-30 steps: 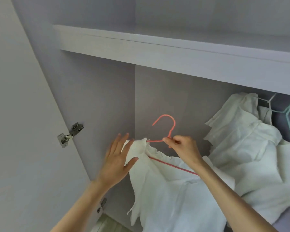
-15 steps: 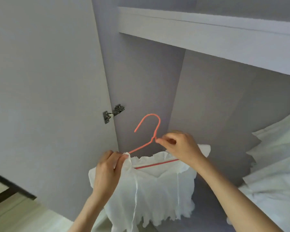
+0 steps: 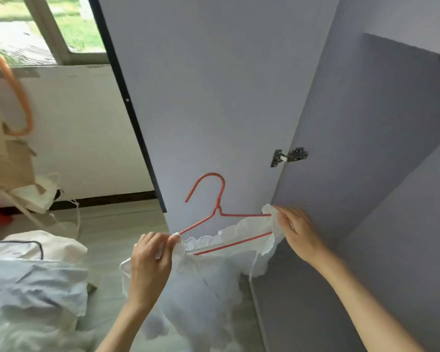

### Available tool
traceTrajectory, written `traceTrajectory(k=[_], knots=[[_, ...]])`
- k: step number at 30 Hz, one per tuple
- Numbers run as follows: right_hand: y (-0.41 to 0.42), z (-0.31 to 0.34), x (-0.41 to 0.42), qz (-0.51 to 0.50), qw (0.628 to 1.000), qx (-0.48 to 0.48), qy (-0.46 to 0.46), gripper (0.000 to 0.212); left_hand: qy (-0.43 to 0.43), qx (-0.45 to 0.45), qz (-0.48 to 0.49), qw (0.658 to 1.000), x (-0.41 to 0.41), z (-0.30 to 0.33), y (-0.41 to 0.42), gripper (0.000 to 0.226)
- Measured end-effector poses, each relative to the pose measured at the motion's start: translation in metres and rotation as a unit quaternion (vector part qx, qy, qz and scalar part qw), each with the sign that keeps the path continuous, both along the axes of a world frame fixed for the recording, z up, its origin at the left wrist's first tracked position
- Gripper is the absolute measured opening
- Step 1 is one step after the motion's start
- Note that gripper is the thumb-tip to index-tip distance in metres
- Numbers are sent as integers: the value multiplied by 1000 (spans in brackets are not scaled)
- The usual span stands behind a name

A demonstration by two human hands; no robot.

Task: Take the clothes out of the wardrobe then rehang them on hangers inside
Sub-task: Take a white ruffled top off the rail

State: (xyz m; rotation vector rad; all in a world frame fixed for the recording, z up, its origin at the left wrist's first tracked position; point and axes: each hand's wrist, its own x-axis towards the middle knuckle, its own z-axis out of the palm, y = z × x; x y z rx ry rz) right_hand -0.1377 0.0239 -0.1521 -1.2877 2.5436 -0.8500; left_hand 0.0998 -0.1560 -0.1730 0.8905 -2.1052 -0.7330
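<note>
At centre frame, a thin red wire hanger (image 3: 215,214) carries a ruffled white cotton garment (image 3: 214,280). Left hand (image 3: 150,265) pinches its left shoulder; right hand (image 3: 296,233) grips the right, before the lilac wardrobe door (image 3: 214,97).

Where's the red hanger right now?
The red hanger is low in the middle of the head view, in front of the open wardrobe door, with the white garment on it, held between both hands.

Garment (image 3: 214,283) on hanger (image 3: 215,212), between hands.
</note>
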Motion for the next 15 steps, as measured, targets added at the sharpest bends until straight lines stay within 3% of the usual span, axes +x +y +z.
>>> traceTrajectory(k=[5, 11, 15], knots=[[-57, 1, 28, 86, 995, 10, 46, 20, -14, 19, 102, 995, 54, 2, -23, 19], [-140, 6, 103, 209, 973, -84, 43, 22, 10, 38, 226, 973, 149, 13, -56, 9], [-206, 11, 179, 284, 946, -150, 44, 22, -5, -6, 301, 953, 232, 23, -72, 8]])
